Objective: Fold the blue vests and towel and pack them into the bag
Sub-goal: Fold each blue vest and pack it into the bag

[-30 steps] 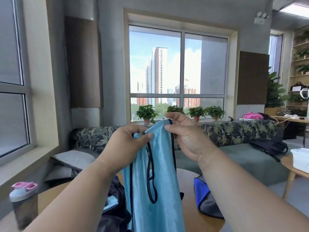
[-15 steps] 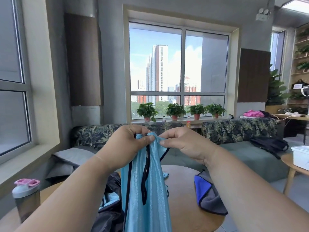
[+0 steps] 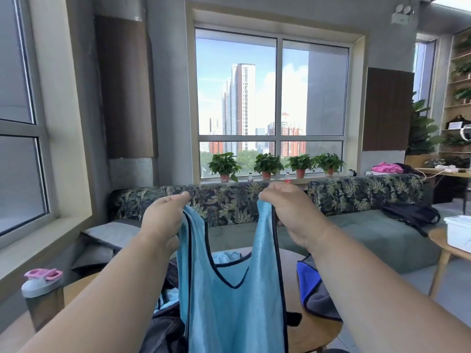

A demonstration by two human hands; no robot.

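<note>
A light blue vest (image 3: 234,307) with dark trim hangs spread out in front of me above the round wooden table (image 3: 313,329). My left hand (image 3: 163,220) pinches its left shoulder strap and my right hand (image 3: 293,215) pinches the right strap, held apart at chest height. Behind the vest, another light blue garment (image 3: 226,257) lies on the table. A blue and grey towel (image 3: 312,289) lies crumpled at the table's right side. A dark bag (image 3: 163,329) sits at the table's left, partly hidden by the vest and my left arm.
A bottle with a pink and grey lid (image 3: 42,296) stands at the table's left edge. A leaf-patterned sofa (image 3: 356,200) runs behind the table, with a black backpack (image 3: 410,216) on it. A small side table with a white box (image 3: 458,233) stands at the right.
My hands have moved apart, spreading the vest from a bunched strip to its full width with the neckline showing. The view has tilted up slightly.
</note>
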